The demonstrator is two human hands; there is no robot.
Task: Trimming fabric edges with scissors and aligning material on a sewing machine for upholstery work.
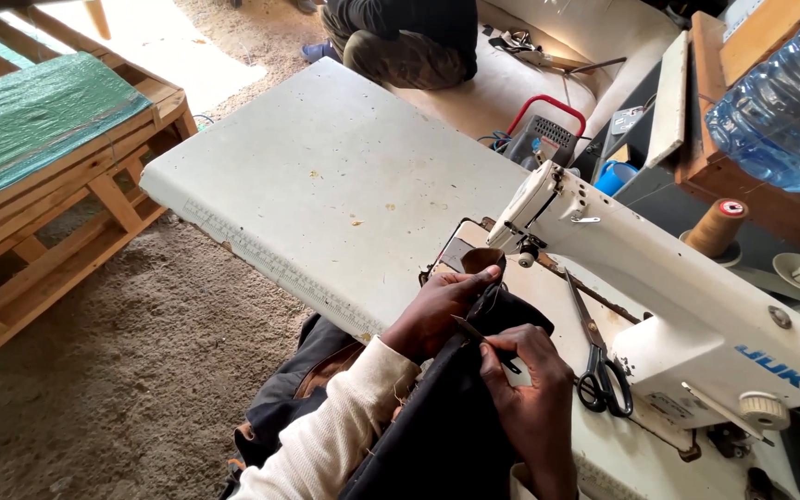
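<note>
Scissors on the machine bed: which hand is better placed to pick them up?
Probably the right hand: it lies just beside the scissors, while the left hand presses the dark fabric farther away.

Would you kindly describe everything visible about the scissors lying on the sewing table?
The scissors lie flat on the white sewing table, shut, just right of the right hand and beside the base of the white sewing machine. Their blades look like dull grey metal and point away from the person; the black looped handles lie nearer. No hand touches them.
</note>
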